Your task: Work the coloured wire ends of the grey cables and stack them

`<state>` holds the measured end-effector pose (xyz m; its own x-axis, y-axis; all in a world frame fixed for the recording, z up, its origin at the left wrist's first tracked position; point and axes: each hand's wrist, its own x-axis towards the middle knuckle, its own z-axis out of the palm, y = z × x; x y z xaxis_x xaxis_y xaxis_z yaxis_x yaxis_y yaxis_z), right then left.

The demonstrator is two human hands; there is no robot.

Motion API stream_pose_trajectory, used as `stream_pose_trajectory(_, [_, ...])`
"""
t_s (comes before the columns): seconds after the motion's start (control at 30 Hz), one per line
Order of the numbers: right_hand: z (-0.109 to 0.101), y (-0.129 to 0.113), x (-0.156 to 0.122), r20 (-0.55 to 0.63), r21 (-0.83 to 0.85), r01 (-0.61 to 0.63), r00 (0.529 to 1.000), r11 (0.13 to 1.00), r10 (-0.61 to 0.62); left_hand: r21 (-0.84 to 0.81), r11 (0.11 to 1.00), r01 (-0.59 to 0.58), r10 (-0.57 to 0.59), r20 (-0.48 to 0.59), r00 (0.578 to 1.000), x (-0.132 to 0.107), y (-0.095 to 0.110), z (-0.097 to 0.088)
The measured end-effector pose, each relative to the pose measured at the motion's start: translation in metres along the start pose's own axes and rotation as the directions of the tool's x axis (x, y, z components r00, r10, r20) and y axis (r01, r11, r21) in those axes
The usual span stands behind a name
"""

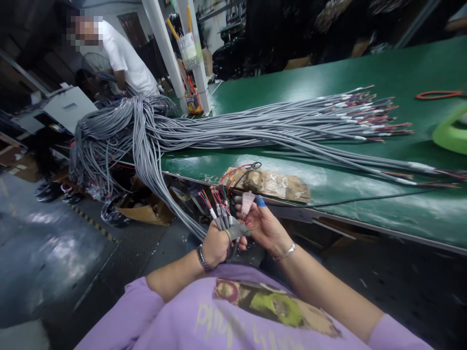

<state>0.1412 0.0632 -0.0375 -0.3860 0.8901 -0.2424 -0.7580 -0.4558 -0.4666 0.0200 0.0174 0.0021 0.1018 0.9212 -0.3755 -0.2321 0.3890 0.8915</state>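
My left hand [217, 241] is closed round several grey cables [189, 224], whose stripped ends stand up above the fist. White bands and thin coloured wires [205, 198] show at these ends. A grey wrap covers the left thumb. My right hand [264, 228] is just to the right, its fingers curled in and pinching at thin reddish wires [251, 225] beside the left thumb. Pale wraps and a blue one cover some of its fingertips. Exactly how the right fingers grip the wires is partly hidden.
A taped wooden board [292, 188] lies at the front edge of the green table [365, 209], with a black cord. A large bundle of grey cables [219, 127] stretches across the table. An open carton [146, 214] sits below. Another person [127, 61] stands at the back left.
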Motion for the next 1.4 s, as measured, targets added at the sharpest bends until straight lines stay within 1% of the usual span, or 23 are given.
stream_pose_trajectory(0.1, [0.001,-0.003,-0.002,0.001,-0.021,-0.016,1.000,1.000,0.016,-0.009,1.000,0.005,-0.005,0.002,1.000,-0.004,-0.005,-0.003])
stream_pose_trajectory(0.27, [0.005,-0.005,-0.005,-0.040,-0.096,0.038,0.998,0.995,-0.041,0.013,0.998,-0.061,0.061,-0.023,0.998,-0.001,-0.010,-0.006])
stream_pose_trajectory(0.4, [0.005,-0.003,-0.003,-0.079,-0.126,0.064,0.994,0.990,-0.074,0.040,0.995,-0.089,0.091,-0.031,0.995,0.003,-0.009,-0.003])
stream_pose_trajectory(0.5, [0.003,-0.003,-0.002,-0.040,-0.175,0.082,0.995,0.981,-0.090,0.046,0.995,-0.093,0.096,-0.055,0.994,0.006,-0.006,0.001])
stream_pose_trajectory(0.57, [0.002,-0.004,-0.003,0.003,-0.199,0.074,0.997,0.977,-0.075,0.035,0.996,-0.088,0.090,-0.066,0.994,0.008,-0.005,0.003])
stream_pose_trajectory(0.67, [0.002,-0.006,-0.005,0.059,-0.210,0.035,0.998,0.977,-0.023,0.018,0.997,-0.073,0.074,-0.072,0.995,0.010,-0.004,0.005])
stream_pose_trajectory(0.8, [0.003,-0.005,-0.006,0.115,-0.189,-0.031,0.992,0.982,0.054,0.045,0.996,-0.071,0.074,-0.069,0.995,0.012,-0.005,0.005])
stream_pose_trajectory(0.9, [0.004,-0.003,-0.005,0.112,-0.152,-0.019,0.993,0.988,0.036,0.048,0.997,-0.066,0.070,-0.080,0.994,0.012,-0.007,0.005])
stream_pose_trajectory(1.03, [0.003,-0.001,-0.002,0.084,-0.125,0.011,0.996,0.992,0.000,0.040,0.997,-0.065,0.068,-0.064,0.996,0.011,-0.007,0.006])
stream_pose_trajectory(1.13, [-0.001,0.000,-0.002,0.038,-0.119,0.057,0.998,0.991,-0.053,0.032,0.998,-0.062,0.064,-0.063,0.996,0.008,-0.006,0.006])
stream_pose_trajectory(1.2, [-0.005,-0.001,-0.004,0.036,-0.126,0.064,0.998,0.990,-0.060,0.026,0.998,-0.059,0.061,-0.071,0.996,0.006,-0.007,0.004])
stream_pose_trajectory(1.27, [-0.008,-0.001,-0.010,0.069,-0.164,0.040,0.997,0.986,-0.029,0.021,0.999,-0.050,0.052,-0.075,0.996,0.004,-0.009,0.001])
stream_pose_trajectory(1.33, [-0.008,-0.001,-0.020,0.117,-0.242,0.007,0.993,0.970,0.022,0.025,0.999,-0.041,0.043,-0.071,0.997,0.001,-0.012,-0.002])
stream_pose_trajectory(1.4, [-0.005,-0.001,-0.031,0.140,-0.334,-0.008,0.988,0.943,0.058,0.037,0.998,-0.041,0.043,-0.057,0.997,-0.001,-0.015,-0.005])
